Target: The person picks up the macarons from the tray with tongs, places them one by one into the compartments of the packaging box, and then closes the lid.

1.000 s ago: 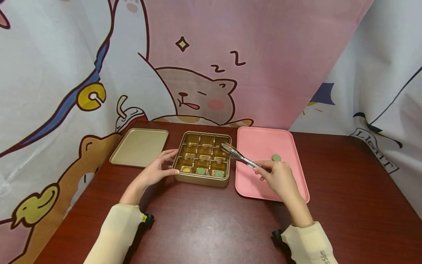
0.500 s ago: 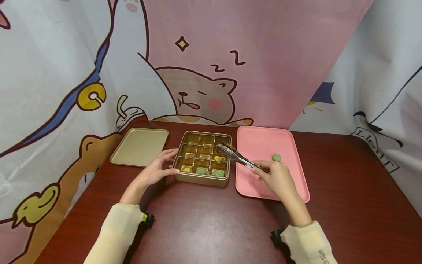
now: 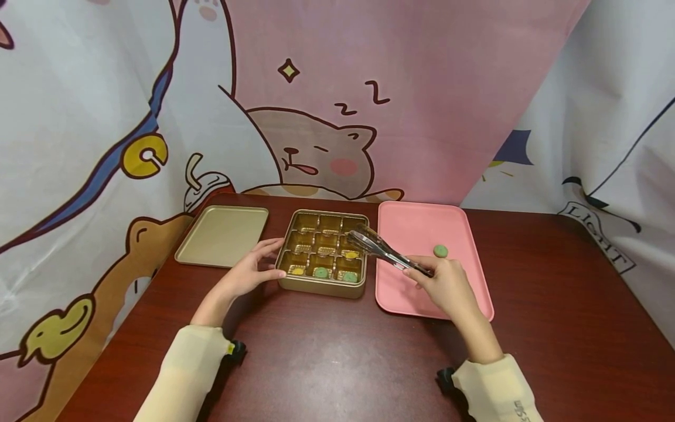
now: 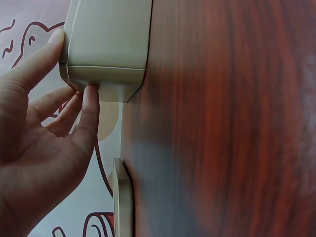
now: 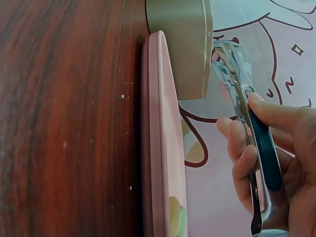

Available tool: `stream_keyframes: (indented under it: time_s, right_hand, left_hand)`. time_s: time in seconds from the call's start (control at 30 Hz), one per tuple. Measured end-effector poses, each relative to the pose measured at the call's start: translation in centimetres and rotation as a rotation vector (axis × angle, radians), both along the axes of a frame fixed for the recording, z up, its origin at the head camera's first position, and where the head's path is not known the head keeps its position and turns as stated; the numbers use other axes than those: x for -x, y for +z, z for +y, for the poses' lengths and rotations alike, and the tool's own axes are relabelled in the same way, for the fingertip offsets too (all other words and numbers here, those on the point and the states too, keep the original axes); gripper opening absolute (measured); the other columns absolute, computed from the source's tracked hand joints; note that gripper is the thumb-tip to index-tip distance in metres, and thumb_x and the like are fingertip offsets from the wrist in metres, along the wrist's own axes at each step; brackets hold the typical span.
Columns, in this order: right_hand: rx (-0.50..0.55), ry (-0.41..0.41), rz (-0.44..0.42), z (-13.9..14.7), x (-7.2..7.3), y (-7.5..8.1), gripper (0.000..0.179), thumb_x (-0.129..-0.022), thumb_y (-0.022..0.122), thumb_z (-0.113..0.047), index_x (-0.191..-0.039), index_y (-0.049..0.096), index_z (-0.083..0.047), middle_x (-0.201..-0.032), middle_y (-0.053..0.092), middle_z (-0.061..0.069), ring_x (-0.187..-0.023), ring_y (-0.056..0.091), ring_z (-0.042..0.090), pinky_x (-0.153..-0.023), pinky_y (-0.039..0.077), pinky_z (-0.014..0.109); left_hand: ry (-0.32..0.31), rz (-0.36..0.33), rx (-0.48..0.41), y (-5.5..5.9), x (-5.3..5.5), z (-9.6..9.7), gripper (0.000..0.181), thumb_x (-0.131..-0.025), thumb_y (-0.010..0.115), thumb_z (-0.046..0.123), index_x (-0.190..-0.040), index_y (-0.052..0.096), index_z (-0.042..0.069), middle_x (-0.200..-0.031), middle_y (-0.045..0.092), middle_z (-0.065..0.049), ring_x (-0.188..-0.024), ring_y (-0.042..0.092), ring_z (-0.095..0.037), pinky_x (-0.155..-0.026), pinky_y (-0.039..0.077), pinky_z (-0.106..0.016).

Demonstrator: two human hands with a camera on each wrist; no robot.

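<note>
My right hand (image 3: 444, 282) grips metal tongs (image 3: 387, 253) above the right edge of a gold tin box (image 3: 321, 286). Nothing shows between the tong tips, which stand apart. Below them, a yellow cookie-like disc (image 3: 351, 255) lies in the middle-right compartment. The front row holds another yellow disc (image 3: 297, 271) at left and two green discs (image 3: 321, 272), one in the middle and one at right. My left hand (image 3: 250, 271) touches the box's left side with extended fingers, the thumb at the rim. One more green disc (image 3: 440, 251) lies on the pink tray (image 3: 408, 299).
The gold lid (image 3: 221, 237) lies flat left of the box. Close on the box's right stands the tray with its low rim. A printed cartoon cloth (image 3: 448, 88) hangs right behind the dark red wooden table (image 3: 327, 357). In the right wrist view, crumbs (image 5: 123, 96) dot the wood.
The tong tips have lifted a little and shifted left, apart from the yellow disc, which now shows in the middle-right compartment. My left hand has stayed at the box.
</note>
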State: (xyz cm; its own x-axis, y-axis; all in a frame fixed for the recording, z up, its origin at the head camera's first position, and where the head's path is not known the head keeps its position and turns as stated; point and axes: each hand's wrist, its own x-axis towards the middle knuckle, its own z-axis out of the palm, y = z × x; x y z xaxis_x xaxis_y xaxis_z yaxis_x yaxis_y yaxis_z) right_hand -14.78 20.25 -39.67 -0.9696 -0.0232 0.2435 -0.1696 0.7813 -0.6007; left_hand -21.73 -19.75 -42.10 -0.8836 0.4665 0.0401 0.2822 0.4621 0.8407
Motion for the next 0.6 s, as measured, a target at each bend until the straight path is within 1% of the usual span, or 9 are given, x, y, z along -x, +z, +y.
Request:
stream_keyframes:
  time_s: [0.13,0.37,0.53,0.6]
  right_hand:
    - [-0.003,-0.005,-0.001,0.3,-0.2,0.1,0.030,-0.089,0.076,-0.026,-0.114,0.076,-0.010,-0.072,0.075,0.005,-0.060,0.065,0.008,-0.051,0.041,0.023]
    - [-0.034,-0.033,0.005,1.0,-0.5,0.2,0.033,-0.088,0.077,-0.028,-0.116,0.075,-0.012,-0.070,0.073,0.001,-0.062,0.059,0.010,-0.058,0.042,0.026]
    - [-0.032,-0.036,0.000,1.6,-0.8,0.3,0.035,-0.089,0.076,-0.027,-0.119,0.074,-0.010,-0.066,0.065,0.001,-0.056,0.049,0.011,-0.050,0.037,0.023]
    - [-0.021,-0.030,-0.001,1.9,-0.9,0.4,0.035,-0.089,0.076,-0.026,-0.119,0.073,-0.008,-0.065,0.064,0.002,-0.054,0.048,0.010,-0.049,0.037,0.022]
  left_hand:
    - [0.010,0.001,0.015,0.0,-0.1,0.0,0.073,-0.092,0.071,0.010,-0.154,0.034,0.000,-0.159,0.028,-0.019,-0.128,0.045,-0.041,-0.104,0.044,-0.057]
    - [0.007,0.013,0.015,-0.1,0.0,0.0,0.073,-0.092,0.071,0.010,-0.153,0.034,-0.001,-0.158,0.028,-0.020,-0.128,0.046,-0.041,-0.103,0.045,-0.056]
    - [0.012,0.013,0.018,-0.1,0.0,0.0,0.072,-0.092,0.071,0.011,-0.153,0.035,-0.002,-0.158,0.029,-0.019,-0.128,0.046,-0.040,-0.103,0.042,-0.055]
    - [0.012,0.011,0.014,-0.1,0.0,0.0,0.072,-0.092,0.071,0.011,-0.152,0.035,-0.002,-0.158,0.029,-0.019,-0.128,0.046,-0.040,-0.104,0.041,-0.056]
